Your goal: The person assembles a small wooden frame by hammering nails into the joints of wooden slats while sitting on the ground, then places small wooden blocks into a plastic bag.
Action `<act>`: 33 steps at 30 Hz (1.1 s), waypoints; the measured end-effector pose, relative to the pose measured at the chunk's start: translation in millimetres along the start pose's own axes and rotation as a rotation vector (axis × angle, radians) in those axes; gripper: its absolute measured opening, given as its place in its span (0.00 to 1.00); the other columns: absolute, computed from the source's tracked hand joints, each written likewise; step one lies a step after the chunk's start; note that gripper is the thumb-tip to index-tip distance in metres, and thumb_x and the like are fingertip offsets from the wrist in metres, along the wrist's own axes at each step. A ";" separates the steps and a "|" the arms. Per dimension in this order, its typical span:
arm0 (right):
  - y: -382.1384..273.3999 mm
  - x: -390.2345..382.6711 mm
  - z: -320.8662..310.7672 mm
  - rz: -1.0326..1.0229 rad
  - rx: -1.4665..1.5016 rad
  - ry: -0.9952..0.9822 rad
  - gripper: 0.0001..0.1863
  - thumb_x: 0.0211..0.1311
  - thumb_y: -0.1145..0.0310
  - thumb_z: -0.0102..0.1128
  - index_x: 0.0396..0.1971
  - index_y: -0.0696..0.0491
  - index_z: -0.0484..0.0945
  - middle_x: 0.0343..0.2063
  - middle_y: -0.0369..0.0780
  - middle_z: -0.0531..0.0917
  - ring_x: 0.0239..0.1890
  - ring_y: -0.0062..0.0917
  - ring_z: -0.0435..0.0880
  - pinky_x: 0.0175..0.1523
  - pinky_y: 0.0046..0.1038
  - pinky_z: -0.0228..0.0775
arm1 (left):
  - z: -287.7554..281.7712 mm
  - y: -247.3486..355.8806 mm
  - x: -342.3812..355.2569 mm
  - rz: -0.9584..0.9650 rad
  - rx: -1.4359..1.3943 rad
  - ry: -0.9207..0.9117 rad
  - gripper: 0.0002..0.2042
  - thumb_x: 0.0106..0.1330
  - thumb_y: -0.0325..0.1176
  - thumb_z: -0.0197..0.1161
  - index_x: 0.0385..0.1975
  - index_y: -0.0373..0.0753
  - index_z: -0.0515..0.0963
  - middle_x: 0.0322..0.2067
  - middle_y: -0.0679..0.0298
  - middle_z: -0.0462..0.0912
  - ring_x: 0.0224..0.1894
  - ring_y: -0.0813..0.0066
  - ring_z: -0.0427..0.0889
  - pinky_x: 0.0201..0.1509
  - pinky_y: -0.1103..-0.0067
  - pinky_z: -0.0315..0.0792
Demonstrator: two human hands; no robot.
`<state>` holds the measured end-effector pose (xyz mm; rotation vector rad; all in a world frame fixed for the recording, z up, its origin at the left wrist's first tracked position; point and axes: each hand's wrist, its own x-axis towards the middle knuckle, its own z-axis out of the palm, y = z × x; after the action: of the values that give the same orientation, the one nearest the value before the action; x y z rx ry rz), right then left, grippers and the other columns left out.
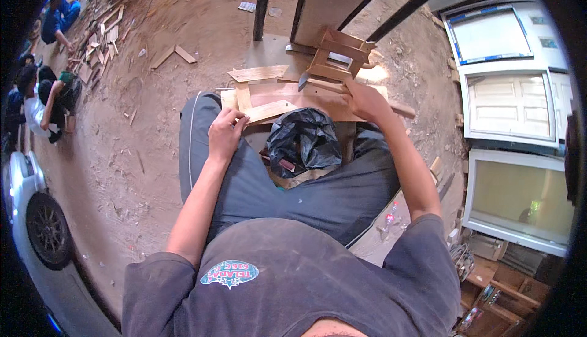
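Observation:
My right hand (pixel 365 99) is closed round the wooden handle of a hammer (pixel 324 85), its dark metal head pointing left above the boards. My left hand (pixel 227 130) is in a pinch at the left end of a pale wooden strip (pixel 269 112); whatever is between the fingertips is too small to make out. This strip and another pale strip (pixel 263 73) join a short upright piece (pixel 243 95), forming an open-sided frame. Beneath them a wider reddish board (pixel 318 99) lies across in front of my knees. Between my legs sits a black plastic bag (pixel 304 141), its mouth open.
Just beyond the hammer stands a small brown wooden frame (pixel 339 52), near dark metal legs (pixel 264 7). Framed panels (pixel 510 107) lean at the right. Wood scraps (pixel 107 40) and crouching people (pixel 52 92) are at the far left. A car wheel (pixel 47 230) is nearer.

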<state>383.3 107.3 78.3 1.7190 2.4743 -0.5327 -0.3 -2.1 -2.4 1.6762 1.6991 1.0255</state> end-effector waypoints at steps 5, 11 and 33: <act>-53.1 -12.8 -21.0 -0.317 0.064 0.044 0.17 0.68 0.55 0.64 0.47 0.51 0.75 0.30 0.51 0.84 0.37 0.51 0.84 0.39 0.46 0.74 | -0.3 -2.2 3.3 -0.013 -0.027 -0.023 0.07 0.63 0.33 0.72 0.33 0.38 0.84 0.32 0.60 0.83 0.32 0.63 0.85 0.37 0.69 0.77; -100.4 9.6 5.6 -0.422 0.113 -0.034 0.16 0.69 0.55 0.63 0.42 0.53 0.75 0.30 0.51 0.84 0.35 0.51 0.84 0.40 0.52 0.75 | -2.8 -2.7 1.2 -0.024 -0.007 -0.029 0.07 0.64 0.35 0.71 0.34 0.40 0.84 0.34 0.61 0.84 0.34 0.60 0.85 0.38 0.68 0.77; -104.8 12.5 48.0 -0.485 0.194 0.064 0.14 0.68 0.59 0.65 0.41 0.54 0.75 0.27 0.51 0.82 0.31 0.51 0.84 0.35 0.47 0.73 | -4.9 -1.3 -0.1 -0.064 0.004 -0.042 0.06 0.63 0.33 0.70 0.35 0.40 0.83 0.36 0.62 0.84 0.38 0.59 0.86 0.43 0.66 0.79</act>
<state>275.9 70.4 54.7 1.1865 2.9820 -0.7870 -5.1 -2.8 -0.7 1.6231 1.7173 0.9516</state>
